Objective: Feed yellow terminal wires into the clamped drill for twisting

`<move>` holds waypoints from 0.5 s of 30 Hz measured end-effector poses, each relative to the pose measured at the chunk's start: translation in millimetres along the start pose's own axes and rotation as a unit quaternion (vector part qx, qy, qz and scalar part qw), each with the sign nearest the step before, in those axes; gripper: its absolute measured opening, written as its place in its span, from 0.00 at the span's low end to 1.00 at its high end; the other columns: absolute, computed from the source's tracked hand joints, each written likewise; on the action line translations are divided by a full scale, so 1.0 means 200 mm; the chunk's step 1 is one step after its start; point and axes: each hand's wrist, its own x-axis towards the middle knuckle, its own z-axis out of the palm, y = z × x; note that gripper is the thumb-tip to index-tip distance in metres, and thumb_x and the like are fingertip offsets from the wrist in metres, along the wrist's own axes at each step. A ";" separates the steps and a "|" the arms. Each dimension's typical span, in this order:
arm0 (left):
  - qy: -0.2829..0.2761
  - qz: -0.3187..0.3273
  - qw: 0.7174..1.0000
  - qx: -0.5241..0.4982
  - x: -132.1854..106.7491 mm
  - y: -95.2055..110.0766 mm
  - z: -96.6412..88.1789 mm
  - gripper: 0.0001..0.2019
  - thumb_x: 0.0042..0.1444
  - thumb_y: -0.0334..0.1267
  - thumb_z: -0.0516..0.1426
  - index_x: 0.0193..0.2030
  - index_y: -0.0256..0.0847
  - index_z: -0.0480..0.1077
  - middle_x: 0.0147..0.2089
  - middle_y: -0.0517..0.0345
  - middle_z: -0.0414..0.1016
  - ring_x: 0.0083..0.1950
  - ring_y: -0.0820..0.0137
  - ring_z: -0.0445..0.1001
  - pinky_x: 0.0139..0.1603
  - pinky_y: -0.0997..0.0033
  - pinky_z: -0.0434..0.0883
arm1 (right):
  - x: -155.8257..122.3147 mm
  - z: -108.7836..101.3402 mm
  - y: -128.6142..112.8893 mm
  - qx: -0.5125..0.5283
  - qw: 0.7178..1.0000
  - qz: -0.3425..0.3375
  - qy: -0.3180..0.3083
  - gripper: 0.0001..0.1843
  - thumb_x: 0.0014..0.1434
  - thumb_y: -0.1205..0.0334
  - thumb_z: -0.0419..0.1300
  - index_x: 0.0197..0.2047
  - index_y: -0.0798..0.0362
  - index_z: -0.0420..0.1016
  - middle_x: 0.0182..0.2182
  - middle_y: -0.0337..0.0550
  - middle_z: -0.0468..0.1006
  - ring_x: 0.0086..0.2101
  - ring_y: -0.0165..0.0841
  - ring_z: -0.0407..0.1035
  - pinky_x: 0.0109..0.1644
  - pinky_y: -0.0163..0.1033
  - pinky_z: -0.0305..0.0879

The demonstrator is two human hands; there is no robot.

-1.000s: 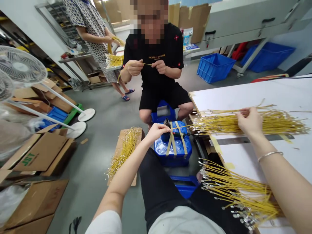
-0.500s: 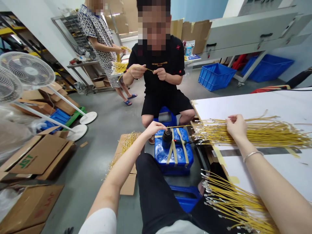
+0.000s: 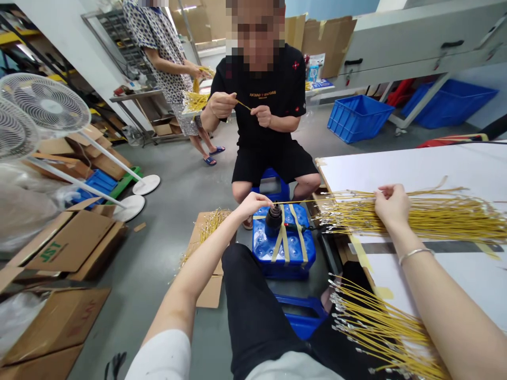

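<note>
My left hand point(image 3: 255, 202) pinches one end of a yellow wire point(image 3: 301, 201) just above the nozzle of a black heat gun point(image 3: 273, 219). The heat gun stands nozzle-up, with tape strips around it, on a blue plastic stool point(image 3: 261, 248). From there the wire stretches right towards my right hand point(image 3: 393, 205), whose fingers are closed on it over the table. Beneath that hand lies a thick bundle of yellow wires point(image 3: 439, 216) with pale connector ends. A second bundle of yellow wires point(image 3: 380, 316) rests near my lap.
Across from me sits a co-worker point(image 3: 257, 105) holding a yellow wire in both hands. Another person point(image 3: 166, 63) stands behind. More wires lie on cardboard point(image 3: 208, 290) to the left. Fans point(image 3: 43, 105) and cartons point(image 3: 59, 248) stand at left; a blue crate point(image 3: 356, 119) sits behind the white table point(image 3: 356, 169).
The view has shifted slightly. Both my hands keep their hold on the wire, and its left end stays by the heat gun's nozzle. The seated co-worker's wire now slants a little more.
</note>
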 end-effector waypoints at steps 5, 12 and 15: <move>0.014 -0.011 1.000 0.012 -0.03 0.03 0.01 0.05 0.49 0.29 0.61 0.27 0.34 0.80 0.27 0.56 0.80 0.31 0.71 0.76 0.38 0.74 0.72 | 0.01 0.00 0.03 -0.004 1.000 -0.007 0.002 0.09 0.50 0.61 0.58 0.35 0.51 0.64 0.29 0.41 0.68 0.31 0.34 0.63 0.49 0.46 0.64; 0.020 -0.006 0.999 0.031 -0.03 0.03 0.01 0.05 0.50 0.28 0.61 0.29 0.34 0.81 0.26 0.58 0.79 0.30 0.73 0.75 0.38 0.76 0.72 | 0.01 0.00 0.04 -0.026 1.000 -0.009 -0.003 0.10 0.47 0.56 0.58 0.32 0.47 0.62 0.28 0.43 0.67 0.29 0.40 0.64 0.51 0.54 0.66; 0.003 0.031 0.999 0.041 0.00 -0.02 0.00 0.05 0.50 0.29 0.62 0.31 0.34 0.81 0.31 0.58 0.81 0.37 0.70 0.78 0.45 0.74 0.72 | 0.03 0.00 0.09 -0.045 0.999 -0.022 0.006 0.09 0.47 0.53 0.58 0.29 0.45 0.61 0.25 0.44 0.66 0.29 0.44 0.66 0.50 0.57 0.66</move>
